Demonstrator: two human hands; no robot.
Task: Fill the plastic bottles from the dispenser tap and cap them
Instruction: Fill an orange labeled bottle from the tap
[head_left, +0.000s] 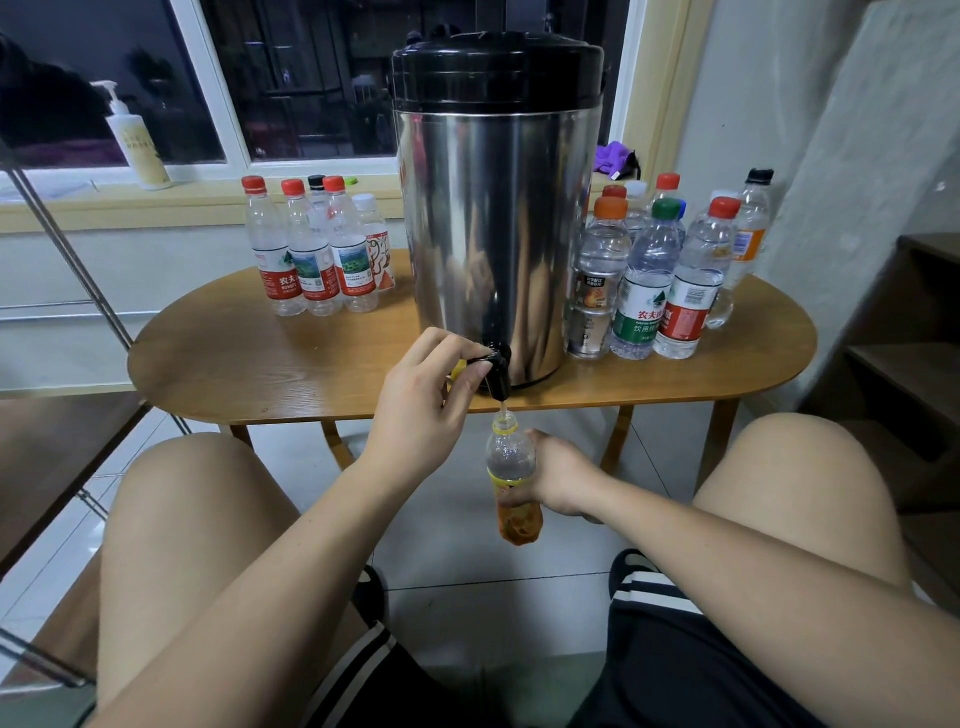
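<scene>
A steel dispenser (493, 218) with a black lid stands on the wooden table (260, 364). Its black tap (497, 371) juts over the table's front edge. My left hand (421, 400) pinches the tap lever, and a yellow cap (458, 370) shows behind its fingers. My right hand (558, 480) grips an uncapped bottle with an orange label (511, 467) upright below the spout. A thin stream of water runs into its neck.
Several capped bottles (317, 249) that look empty stand left of the dispenser. Several capped, water-filled bottles (660, 270) stand to its right. My knees flank the held bottle. A pump bottle (136, 140) sits on the window sill. Wooden steps (909, 332) rise at right.
</scene>
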